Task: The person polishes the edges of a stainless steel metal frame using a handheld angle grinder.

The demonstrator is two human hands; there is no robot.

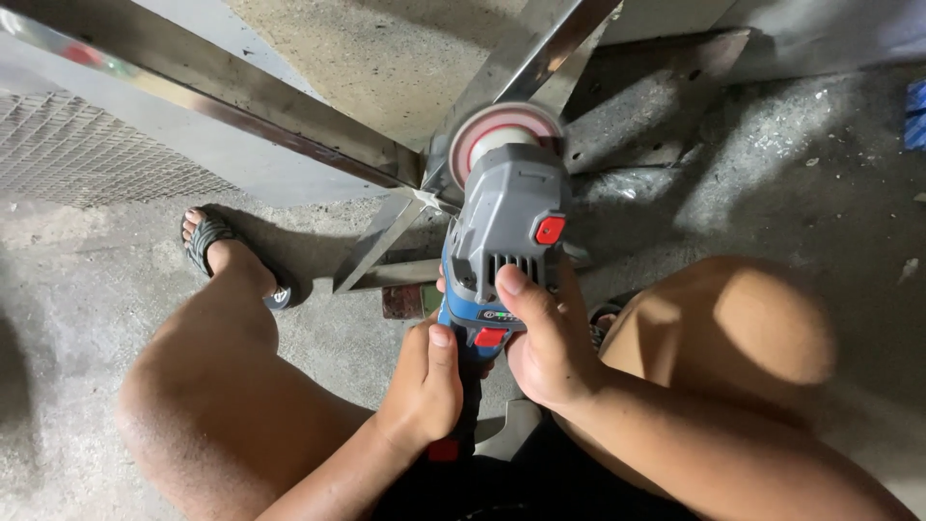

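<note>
- Angle grinder (506,227), grey and blue with red buttons, was seen from the head camera held low between the person's knees, above the concrete floor (772,164).
- Its round red-rimmed disc (502,135) was pressed against the joint where the steel bars (289,121) of a metal frame met.
- Left hand (424,386) was closed around the lower handle of the tool, thumb pointing up.
- Right hand (545,338) was wrapped around the body, thumb laid on the grey housing.
- A sandalled foot (217,246) was planted on the floor, left of the frame.
- A wire mesh panel (87,150) was seen at the far left.
</note>
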